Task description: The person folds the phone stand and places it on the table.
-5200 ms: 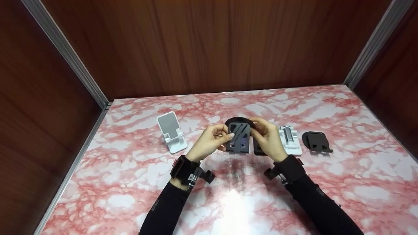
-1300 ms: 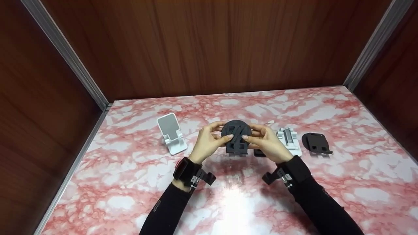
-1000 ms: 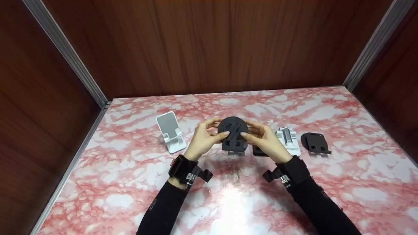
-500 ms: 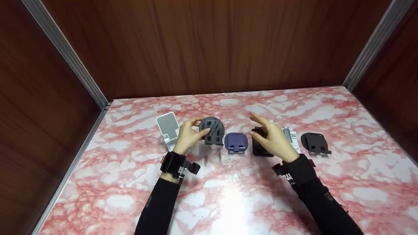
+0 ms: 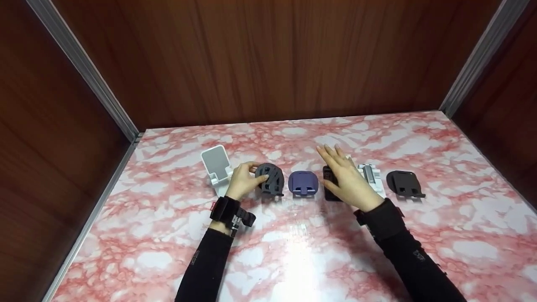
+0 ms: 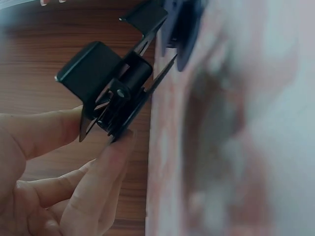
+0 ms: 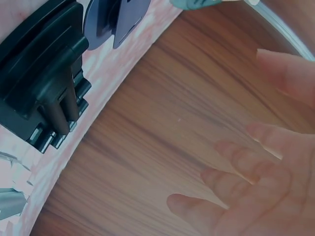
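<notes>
My left hand [image 5: 243, 180] pinches a folded dark grey phone stand [image 5: 269, 178] by its left edge, thumb on the front and fingers behind. In the left wrist view the same phone stand [image 6: 113, 88] shows its hinge and two bent lips, close beside the table. Just right of it sits a purple phone stand [image 5: 303, 183]. My right hand [image 5: 350, 180] is spread with nothing in it, over a black phone stand [image 5: 330, 193] that it partly hides. The right wrist view shows that black stand [image 7: 49, 78] apart from the fingers.
A white phone stand with a grey pad [image 5: 216, 162] stands upright at the left, its base partly behind my left hand. To the right are a folded white stand [image 5: 372, 178] and another black stand [image 5: 405, 183]. Wooden panels [image 5: 285, 63] wall the marbled table [image 5: 159, 235].
Both hands held the dark grey stand; the right has let go and moved right, its fingers spreading. The left carried the stand leftward, then lowered it towards the table, uncovering the purple stand.
</notes>
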A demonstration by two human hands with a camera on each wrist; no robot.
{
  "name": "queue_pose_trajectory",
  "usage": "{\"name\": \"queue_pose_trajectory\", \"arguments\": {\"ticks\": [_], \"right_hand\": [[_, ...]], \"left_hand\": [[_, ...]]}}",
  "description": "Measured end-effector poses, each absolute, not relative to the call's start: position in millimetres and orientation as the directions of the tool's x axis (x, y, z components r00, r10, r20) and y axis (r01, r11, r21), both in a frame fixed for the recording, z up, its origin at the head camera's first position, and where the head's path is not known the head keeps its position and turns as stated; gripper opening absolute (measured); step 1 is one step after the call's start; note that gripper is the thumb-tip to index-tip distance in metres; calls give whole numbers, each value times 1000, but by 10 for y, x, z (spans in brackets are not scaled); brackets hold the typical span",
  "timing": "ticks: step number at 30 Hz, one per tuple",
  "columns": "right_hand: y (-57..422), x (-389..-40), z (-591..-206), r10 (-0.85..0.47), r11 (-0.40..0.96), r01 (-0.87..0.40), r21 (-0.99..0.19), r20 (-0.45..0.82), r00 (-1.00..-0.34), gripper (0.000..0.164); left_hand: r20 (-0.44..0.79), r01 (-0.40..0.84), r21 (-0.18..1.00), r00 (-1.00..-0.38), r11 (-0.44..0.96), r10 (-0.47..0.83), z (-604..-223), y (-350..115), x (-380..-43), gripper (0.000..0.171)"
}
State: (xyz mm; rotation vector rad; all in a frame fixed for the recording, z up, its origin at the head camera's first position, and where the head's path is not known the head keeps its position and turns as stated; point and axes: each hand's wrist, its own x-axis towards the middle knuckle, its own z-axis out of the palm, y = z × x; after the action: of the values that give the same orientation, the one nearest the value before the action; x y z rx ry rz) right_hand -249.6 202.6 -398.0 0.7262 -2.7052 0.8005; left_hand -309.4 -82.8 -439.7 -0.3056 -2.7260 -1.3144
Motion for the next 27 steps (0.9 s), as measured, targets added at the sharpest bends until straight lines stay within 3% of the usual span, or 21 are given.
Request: {"name": "queue_pose_trajectory", "arguments": {"ticks": [9,16,27], "right_hand": [[2033,-2485,-3993,-421,740,-516,-432,301,-856,83],[2040,-2493,-4011,-424,748,-514,-420,293,-857,83],[2037,-2489,-4023,-404,770,-486,-414,273,-873,84]], "left_hand": [[125,171,734,-985,658,117,-4504,-817,-3103,40],[162,181,608,-981,773,103,-4547,-797,-3110,39],[192,190,565,-977,803,96,-4573,-797,-3097,34]]}}
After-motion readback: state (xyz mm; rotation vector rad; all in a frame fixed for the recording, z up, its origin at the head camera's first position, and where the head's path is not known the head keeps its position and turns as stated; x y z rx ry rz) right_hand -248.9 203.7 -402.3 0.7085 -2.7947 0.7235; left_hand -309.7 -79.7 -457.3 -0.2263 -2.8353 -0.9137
